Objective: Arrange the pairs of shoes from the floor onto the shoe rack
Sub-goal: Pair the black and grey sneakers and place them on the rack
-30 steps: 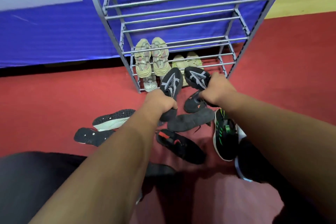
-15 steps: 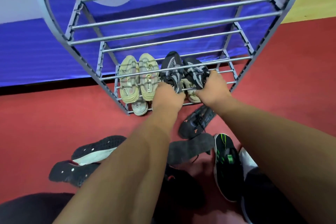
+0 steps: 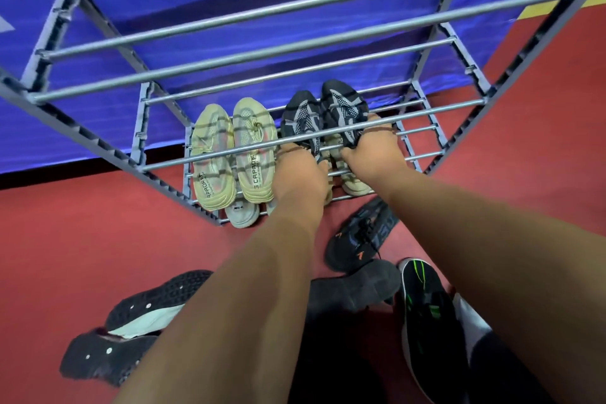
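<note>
A grey metal shoe rack with bar shelves stands against a blue wall. On a low shelf a beige pair sits at the left. Beside it lies a black-and-grey pair: my left hand grips the heel of the left black shoe, and my right hand grips the heel of the right black shoe. Both hands reach in under a front bar. Beneath, on the bottom shelf, a whitish shoe and another beige shoe peek out.
On the red floor in front of the rack lie several shoes: a black one with orange marks, a dark one on its side, a black-and-green one, and two sole-up shoes at the left.
My hands carried the black-and-grey pair up from the floor and pushed it deeper onto the low shelf next to the beige pair. The view has moved closer to the rack.
</note>
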{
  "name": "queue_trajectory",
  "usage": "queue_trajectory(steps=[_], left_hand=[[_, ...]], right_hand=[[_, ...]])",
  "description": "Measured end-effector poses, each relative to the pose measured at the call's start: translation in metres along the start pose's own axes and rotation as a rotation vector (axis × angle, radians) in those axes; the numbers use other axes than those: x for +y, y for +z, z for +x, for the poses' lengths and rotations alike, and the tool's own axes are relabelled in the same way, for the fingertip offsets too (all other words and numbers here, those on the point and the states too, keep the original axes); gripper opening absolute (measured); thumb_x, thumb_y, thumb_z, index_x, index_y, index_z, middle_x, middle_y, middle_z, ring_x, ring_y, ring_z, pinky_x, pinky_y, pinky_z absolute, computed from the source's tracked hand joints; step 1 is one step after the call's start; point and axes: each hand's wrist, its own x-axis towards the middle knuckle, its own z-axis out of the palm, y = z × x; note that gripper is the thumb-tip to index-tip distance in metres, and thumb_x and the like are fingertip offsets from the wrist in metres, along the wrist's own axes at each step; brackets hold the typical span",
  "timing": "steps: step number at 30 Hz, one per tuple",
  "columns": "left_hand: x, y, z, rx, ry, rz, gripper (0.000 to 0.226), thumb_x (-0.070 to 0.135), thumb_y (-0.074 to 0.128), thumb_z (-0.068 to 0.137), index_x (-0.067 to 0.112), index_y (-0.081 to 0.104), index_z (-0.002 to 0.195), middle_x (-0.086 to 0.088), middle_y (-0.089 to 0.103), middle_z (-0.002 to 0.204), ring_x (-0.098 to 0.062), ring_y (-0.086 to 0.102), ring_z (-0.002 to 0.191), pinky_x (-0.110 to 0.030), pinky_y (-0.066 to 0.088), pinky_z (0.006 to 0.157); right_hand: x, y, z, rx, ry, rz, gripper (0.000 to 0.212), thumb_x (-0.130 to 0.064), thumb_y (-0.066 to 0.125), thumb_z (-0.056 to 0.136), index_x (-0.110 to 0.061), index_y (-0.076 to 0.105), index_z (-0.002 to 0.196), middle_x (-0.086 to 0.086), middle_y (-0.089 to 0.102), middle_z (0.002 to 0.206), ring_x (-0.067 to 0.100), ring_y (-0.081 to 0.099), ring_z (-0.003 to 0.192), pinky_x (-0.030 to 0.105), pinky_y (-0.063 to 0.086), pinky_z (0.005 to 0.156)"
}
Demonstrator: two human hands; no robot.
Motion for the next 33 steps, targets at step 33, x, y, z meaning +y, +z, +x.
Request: queue_trajectory(steps=[33], left_hand=[[-0.023, 0.023, -0.013, -0.008, 0.168, -0.117, 0.113, 0.029, 0.082, 0.088, -0.005, 0.004, 0.163, -0.023, 0.025, 0.162, -0.037, 0.039, 0.146, -0.039, 0.040, 0.116]], right_hand=[[0.026, 0.020, -0.017, -0.010, 0.077, 0.192, 0.103, -0.045, 0.081, 0.085, -0.005, 0.023, 0.160, 0.021, 0.034, 0.155, 0.039, 0.044, 0.139, 0.047, 0.040, 0.116]])
